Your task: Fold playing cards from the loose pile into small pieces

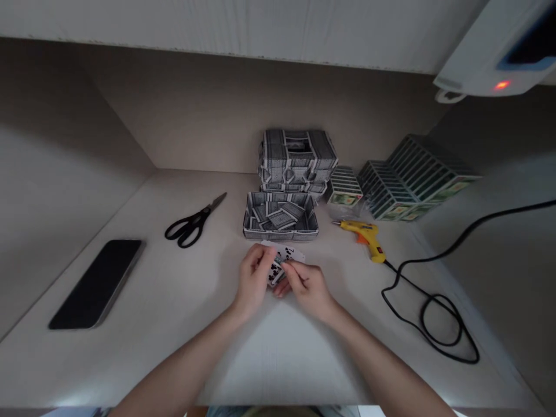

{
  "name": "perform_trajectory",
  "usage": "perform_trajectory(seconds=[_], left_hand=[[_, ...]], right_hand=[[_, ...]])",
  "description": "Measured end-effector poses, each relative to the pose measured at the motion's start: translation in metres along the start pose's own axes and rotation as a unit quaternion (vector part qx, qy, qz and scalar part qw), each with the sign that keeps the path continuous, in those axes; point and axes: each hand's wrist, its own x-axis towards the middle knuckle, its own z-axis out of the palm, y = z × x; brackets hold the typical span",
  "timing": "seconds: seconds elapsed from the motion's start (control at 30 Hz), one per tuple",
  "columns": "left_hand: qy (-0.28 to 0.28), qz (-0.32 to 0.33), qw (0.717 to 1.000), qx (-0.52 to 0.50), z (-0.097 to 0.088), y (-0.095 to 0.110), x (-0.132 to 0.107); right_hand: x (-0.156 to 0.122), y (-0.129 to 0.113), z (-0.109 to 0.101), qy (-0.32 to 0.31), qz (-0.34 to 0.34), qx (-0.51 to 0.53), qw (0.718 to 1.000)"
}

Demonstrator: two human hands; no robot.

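One pale desk (278, 370) spreads out before us, with a shelf (217, 35) overhead; at the upper right we see a white device (473, 63) with a red light (503, 85); green-striped boxes (417, 179) stand against the right wall, and a stack (278, 145) of grey patterned boxes rises near the back wall, just left of them; the phone (95, 286) lies at our left, its dark face up; a black cable (430, 259) loops across the right side of the desk; directly in front of the stack sits the tray (281, 236), grey patterned too; our left hand (253, 278) pinches the cards (291, 252), thumb on top, and our right hand (309, 285) grips their right side between thumb and forefinger, other fingers curled underneath; the glue gun (367, 236) lies right of the tray, nozzle pointing left; the scissors (203, 214) rest left of it, handles towards us; the cards we hold are just in front of the tray, faces up, black clubs showing; smaller pieces (280, 217) lie loose inside the tray.
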Motion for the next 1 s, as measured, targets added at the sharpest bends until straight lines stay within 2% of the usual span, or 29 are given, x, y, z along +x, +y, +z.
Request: perform_trajectory(seconds=[0.13, 0.33, 0.53, 0.77, 1.0], left_hand=[[-0.017, 0.066, 0.996, 0.066, 0.000, -0.003, 0.000], [-0.041, 0.096, 0.993, 0.055, 0.000, -0.008, 0.003], [-0.039, 0.126, 0.988, 0.080, 0.001, -0.008, 0.001], [-0.051, 0.157, 0.979, 0.116, 0.001, -0.007, -0.002], [-0.048, 0.156, 0.980, 0.115, 0.002, -0.009, -0.003]], right_hand=[[-0.002, -0.004, 0.001, -0.013, 0.008, 0.032, 0.999], [0.000, -0.011, 0.001, -0.004, 0.039, 0.073, 0.997], [0.002, -0.011, -0.001, -0.014, 0.077, 0.121, 0.990], [0.006, -0.008, -0.003, -0.078, 0.135, 0.231, 0.960], [0.004, -0.011, -0.005, -0.065, 0.114, 0.193, 0.972]])
